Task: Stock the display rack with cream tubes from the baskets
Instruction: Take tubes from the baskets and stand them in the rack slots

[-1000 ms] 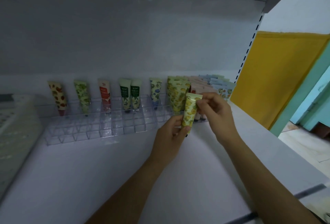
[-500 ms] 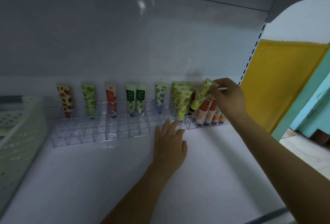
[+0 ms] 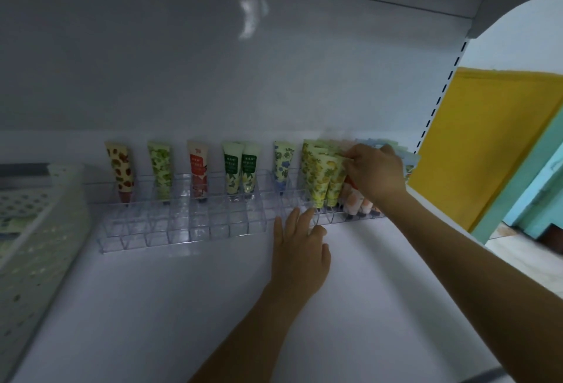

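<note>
In the head view, the right hand is pinching the top edge of a yellow-patterned cream tube. The tube is standing cap-down near the right end of the clear display rack, beside matching tubes. The left hand is lying flat on the shelf, its fingers straight, slightly spread and touching the rack's front. A white basket is sitting at the left.

Right hand pinches the top of a yellow tube standing in the clear rack. Left hand lies flat on the shelf, fingertips touching the rack's front edge. Basket sits way off to its left.
</note>
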Tool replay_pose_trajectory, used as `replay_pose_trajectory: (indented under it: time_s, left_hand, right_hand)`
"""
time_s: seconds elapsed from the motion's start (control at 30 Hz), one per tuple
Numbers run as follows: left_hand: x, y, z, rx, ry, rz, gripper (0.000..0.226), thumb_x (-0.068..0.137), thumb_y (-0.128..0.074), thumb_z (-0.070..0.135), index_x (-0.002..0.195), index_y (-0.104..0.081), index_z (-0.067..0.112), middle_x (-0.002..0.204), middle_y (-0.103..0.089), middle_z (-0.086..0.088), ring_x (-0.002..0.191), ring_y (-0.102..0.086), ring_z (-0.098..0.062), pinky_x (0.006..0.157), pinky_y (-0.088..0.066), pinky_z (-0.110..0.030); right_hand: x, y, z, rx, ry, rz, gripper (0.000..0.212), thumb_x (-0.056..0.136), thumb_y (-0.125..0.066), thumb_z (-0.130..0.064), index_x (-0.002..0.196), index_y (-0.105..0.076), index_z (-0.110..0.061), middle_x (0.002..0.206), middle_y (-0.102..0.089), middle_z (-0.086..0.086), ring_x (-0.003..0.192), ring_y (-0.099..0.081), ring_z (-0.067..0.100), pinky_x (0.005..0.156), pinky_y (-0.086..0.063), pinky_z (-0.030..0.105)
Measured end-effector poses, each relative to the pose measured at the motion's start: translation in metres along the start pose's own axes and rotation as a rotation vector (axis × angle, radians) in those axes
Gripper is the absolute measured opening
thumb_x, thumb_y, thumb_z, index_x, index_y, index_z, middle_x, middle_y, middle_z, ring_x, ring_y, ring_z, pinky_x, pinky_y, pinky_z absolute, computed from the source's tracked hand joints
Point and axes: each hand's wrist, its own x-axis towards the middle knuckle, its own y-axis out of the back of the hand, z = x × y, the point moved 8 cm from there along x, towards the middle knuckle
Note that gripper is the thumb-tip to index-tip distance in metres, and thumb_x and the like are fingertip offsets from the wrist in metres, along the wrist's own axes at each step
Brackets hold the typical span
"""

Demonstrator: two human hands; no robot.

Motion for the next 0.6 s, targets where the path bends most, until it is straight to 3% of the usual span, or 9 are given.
replay_pose_trajectory:
  time_s: [0.1,0.2,0.33,0.47,0.6]
  left_hand:
    - [-0.001,0.003,-0.001,-0.021,0.030,-0.008,0.021,0.055,-0.060,0.027,0.072,-0.072,0.024,0.103,-0.070,0.000,0.102,-0.066,-0.023,0.082,-0.049,-0.052]
    - [0.003,0.006,-0.003,-0.199,0.045,-0.049,0.028,0.068,-0.055,0.017,0.090,-0.072,0.013,0.117,-0.064,-0.009,0.119,-0.054,-0.032,0.097,-0.039,-0.058]
    - [0.005,0.036,-0.013,-0.270,0.065,0.079,0.034,0.075,-0.040,0.019,0.089,-0.070,0.010,0.109,-0.067,-0.010,0.111,-0.059,-0.033,0.091,-0.047,-0.056]
    - [-0.001,0.097,-0.032,-0.275,0.137,0.245,0.034,0.077,-0.039,0.020,0.088,-0.068,0.008,0.103,-0.068,-0.012,0.107,-0.060,-0.034,0.094,-0.046,-0.051]
    - [-0.014,0.171,-0.058,-0.166,0.097,0.362,0.029,0.077,-0.040,0.017,0.082,-0.067,0.007,0.090,-0.068,-0.009,0.091,-0.063,-0.029,0.085,-0.048,-0.038]
  right_hand:
    - [0.002,0.001,-0.004,-0.036,0.027,-0.012,0.030,0.092,-0.047,-0.022,0.119,-0.061,-0.019,0.109,-0.067,0.008,0.115,-0.042,0.031,0.089,-0.036,0.034]
    - [-0.001,0.012,-0.011,0.013,0.070,0.080,0.030,0.090,-0.049,-0.017,0.117,-0.061,-0.014,0.113,-0.066,0.009,0.110,-0.045,0.033,0.086,-0.035,0.034]
    - [-0.018,0.035,-0.035,0.224,0.218,0.207,0.022,0.089,-0.055,-0.011,0.109,-0.063,-0.008,0.106,-0.067,0.010,0.102,-0.051,0.033,0.080,-0.033,0.029]
    - [-0.032,0.043,-0.087,0.457,0.330,0.119,0.018,0.091,-0.054,-0.013,0.107,-0.062,-0.010,0.099,-0.062,-0.001,0.095,-0.052,0.017,0.076,-0.031,0.019]
    - [-0.051,0.030,-0.155,0.676,0.377,-0.037,0.015,0.091,-0.054,-0.015,0.104,-0.060,-0.018,0.097,-0.059,-0.008,0.090,-0.054,0.008,0.068,-0.037,0.012]
